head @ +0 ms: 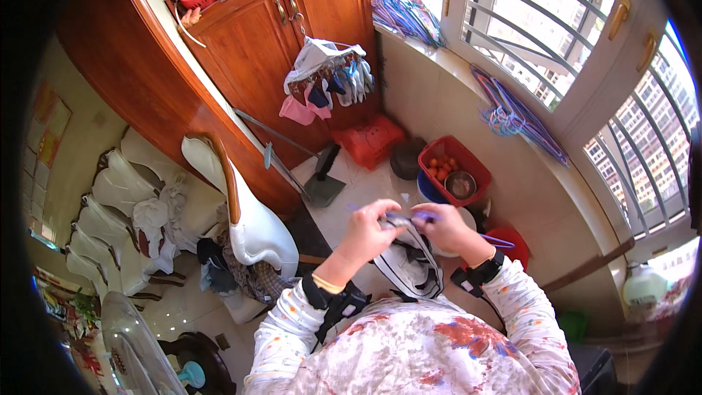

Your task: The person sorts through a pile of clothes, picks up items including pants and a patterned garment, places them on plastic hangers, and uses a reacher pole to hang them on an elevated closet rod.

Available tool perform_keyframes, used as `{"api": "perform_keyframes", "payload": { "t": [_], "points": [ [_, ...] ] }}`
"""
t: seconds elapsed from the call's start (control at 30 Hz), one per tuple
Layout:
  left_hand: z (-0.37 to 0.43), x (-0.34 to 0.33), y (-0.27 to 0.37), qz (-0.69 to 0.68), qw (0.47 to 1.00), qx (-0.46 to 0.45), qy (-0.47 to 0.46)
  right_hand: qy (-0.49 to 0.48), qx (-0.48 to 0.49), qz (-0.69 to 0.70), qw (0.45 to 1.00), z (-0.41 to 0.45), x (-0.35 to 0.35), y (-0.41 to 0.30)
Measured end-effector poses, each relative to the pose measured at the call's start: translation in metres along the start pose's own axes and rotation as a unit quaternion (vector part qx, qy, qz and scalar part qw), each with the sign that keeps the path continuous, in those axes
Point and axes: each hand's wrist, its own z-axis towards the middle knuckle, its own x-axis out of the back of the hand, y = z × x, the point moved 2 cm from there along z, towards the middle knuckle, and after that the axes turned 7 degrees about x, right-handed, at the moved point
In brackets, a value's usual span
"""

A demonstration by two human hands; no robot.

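Observation:
In front of my chest hangs a white garment (406, 263) with black trim, bunched and folded. My left hand (370, 233) pinches its upper edge, with a thin piece of a purple clothes hanger (498, 240) passing at the fingers. My right hand (445, 229) grips the same hanger close to the garment's top, and one looped end sticks out past the right wrist. The fingertips are slightly blurred, and the fingers hide part of the hanger. Both wrists carry black straps with small devices.
Small laundry hangs from a clip hanger (323, 60) on the wooden cabinet (241, 60). A red basket (476, 167) with orange fruit stands by the wall, near a red bag (370, 140) and a dustpan (324, 189). Bundled hangers (518, 112) lie on the windowsill. A white chair (263, 236) is left.

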Motion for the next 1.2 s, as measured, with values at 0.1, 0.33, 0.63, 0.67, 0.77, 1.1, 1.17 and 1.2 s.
{"api": "perform_keyframes", "payload": {
  "t": [0.1, 0.33, 0.63, 0.67, 0.77, 1.1, 1.17, 1.2],
  "points": [
    [-0.002, 0.011, -0.024, 0.067, 0.996, -0.026, 0.058, 0.142, -0.034, -0.118, 0.982, -0.029, 0.015, 0.009],
    [-0.014, 0.036, -0.019, 0.099, 0.982, -0.058, 0.151, 0.199, -0.001, 0.085, 0.976, -0.120, 0.082, -0.043],
    [-0.043, 0.015, 0.020, 0.135, 0.976, -0.113, 0.127, 0.109, -0.016, 0.043, 0.993, -0.182, 0.062, -0.036],
    [-0.048, 0.009, 0.030, 0.141, 0.976, -0.121, 0.113, 0.122, 0.012, 0.051, 0.991, -0.180, 0.049, -0.034],
    [-0.066, -0.015, 0.054, 0.160, 0.974, -0.142, 0.072, 0.129, 0.071, 0.039, 0.988, -0.181, 0.028, -0.042],
    [-0.096, -0.014, 0.077, 0.177, 0.967, -0.178, 0.041, 0.104, 0.156, 0.072, 0.980, -0.243, 0.093, -0.079],
    [-0.099, -0.011, 0.074, 0.188, 0.965, -0.178, 0.040, 0.109, 0.149, 0.071, 0.980, -0.253, 0.098, -0.087],
    [-0.100, -0.016, 0.076, 0.170, 0.969, -0.178, 0.024, 0.112, 0.142, 0.037, 0.983, -0.255, 0.096, -0.088]
  ]
}}
